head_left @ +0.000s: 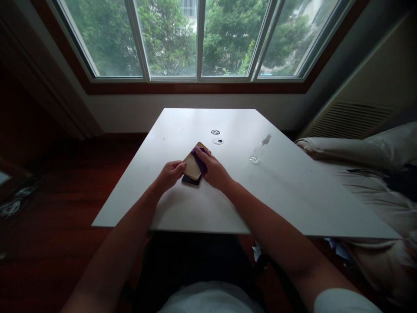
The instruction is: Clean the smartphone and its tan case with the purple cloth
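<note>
A flat tan phone-sized thing (192,167) with rounded corners is held tilted over the table; I cannot tell whether it is a phone or a case. My left hand (171,174) pinches its left edge between thumb and fingers. Bunched in my right hand (213,168) is a purple cloth (201,162), pressed against the tan face. Partly hidden below, a dark phone (190,180) with a light rim lies on the white table (221,208). To the right of my hands, a clear spray bottle (259,152) lies on its side.
Two round cable-hole pieces (217,141) sit in the tabletop beyond my hands. A wide window (195,78) is behind the table. On the right stands a cushioned seat (345,169) with dark fabric on it. Cables (16,202) lie on the floor at left.
</note>
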Demonstrator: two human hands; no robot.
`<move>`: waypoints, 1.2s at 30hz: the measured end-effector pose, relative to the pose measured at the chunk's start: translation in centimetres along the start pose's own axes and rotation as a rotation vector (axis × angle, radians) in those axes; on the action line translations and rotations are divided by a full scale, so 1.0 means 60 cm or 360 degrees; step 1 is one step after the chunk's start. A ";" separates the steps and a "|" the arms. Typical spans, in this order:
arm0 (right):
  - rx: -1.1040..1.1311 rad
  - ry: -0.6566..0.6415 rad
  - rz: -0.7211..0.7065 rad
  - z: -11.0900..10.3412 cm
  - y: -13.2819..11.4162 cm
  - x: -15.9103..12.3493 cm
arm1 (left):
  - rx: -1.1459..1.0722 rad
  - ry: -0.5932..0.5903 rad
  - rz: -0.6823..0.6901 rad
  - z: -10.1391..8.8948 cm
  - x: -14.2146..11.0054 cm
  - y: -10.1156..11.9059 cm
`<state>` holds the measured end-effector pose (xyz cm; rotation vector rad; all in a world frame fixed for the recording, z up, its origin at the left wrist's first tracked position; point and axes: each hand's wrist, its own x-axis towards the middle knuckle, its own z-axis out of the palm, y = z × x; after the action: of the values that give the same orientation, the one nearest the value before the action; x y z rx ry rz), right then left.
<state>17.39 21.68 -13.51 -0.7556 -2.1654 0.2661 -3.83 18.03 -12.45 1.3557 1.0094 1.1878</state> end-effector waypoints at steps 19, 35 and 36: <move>0.0099 0.0026 -0.0096 -0.006 -0.017 0.001 | 0.0202 0.0332 0.0217 -0.011 0.010 -0.016; 0.0188 0.0041 -0.0053 -0.010 -0.012 0.004 | -0.0034 0.0362 0.0103 -0.008 0.013 -0.016; 0.0245 0.0014 -0.0125 -0.008 -0.022 0.003 | -0.0041 0.0391 0.0112 -0.008 0.013 -0.013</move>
<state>17.11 20.72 -12.53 -0.5826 -2.1329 0.3826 -4.18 18.97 -13.14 1.2546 1.1217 1.4415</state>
